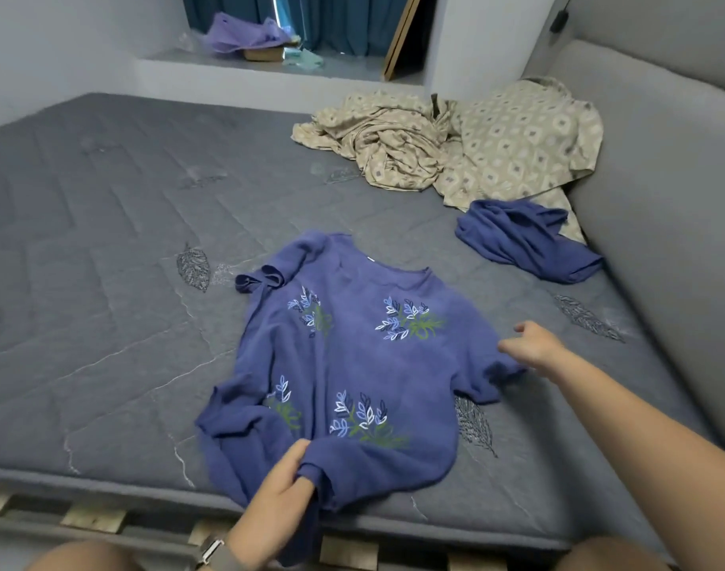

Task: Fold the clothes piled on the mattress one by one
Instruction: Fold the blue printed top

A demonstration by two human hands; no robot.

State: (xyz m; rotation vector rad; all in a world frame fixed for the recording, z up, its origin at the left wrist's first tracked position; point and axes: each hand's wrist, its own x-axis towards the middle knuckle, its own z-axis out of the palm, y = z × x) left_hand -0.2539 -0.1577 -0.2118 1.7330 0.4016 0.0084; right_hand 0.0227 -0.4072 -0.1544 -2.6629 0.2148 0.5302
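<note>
A blue top with leaf prints lies spread on the grey mattress, its neck away from me and its hem at the near edge. My left hand grips a bunch of fabric at the hem. My right hand pinches the sleeve on the right side. The left sleeve is crumpled near the shoulder. A crumpled plain blue garment lies to the far right. Behind it sits a beige patterned pile of cloth.
A grey padded headboard runs along the mattress's right side. Wooden slats show under the near edge. A window ledge at the back holds purple cloth and a box. My knees frame the bottom corners.
</note>
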